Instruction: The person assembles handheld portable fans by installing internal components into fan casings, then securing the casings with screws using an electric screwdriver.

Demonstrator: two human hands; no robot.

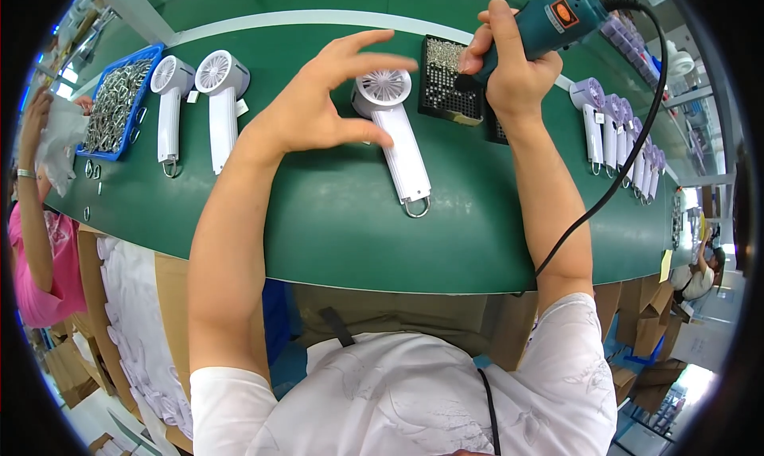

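Note:
A white handheld fan (404, 157) lies on the green table (342, 233), its round grille at the far end and a metal loop at the near end. My left hand (310, 98) is open above its head, thumb and fingers spread to either side; I cannot tell whether the thumb touches the handle. In my right hand (517, 78) is a teal electric screwdriver (561, 20), held raised with its black cord trailing down past my forearm. Its tip is hidden near a black tray (450, 103) of small screws set in holes.
Two more white fans (223, 126) lie to the left, beside a blue basket (137, 122) heaped with metal hooks. Several fans (593, 130) stand in a row at the right. Another person (44, 249) handles a plastic bag at far left. A carton (171, 297) of white parts sits below the table.

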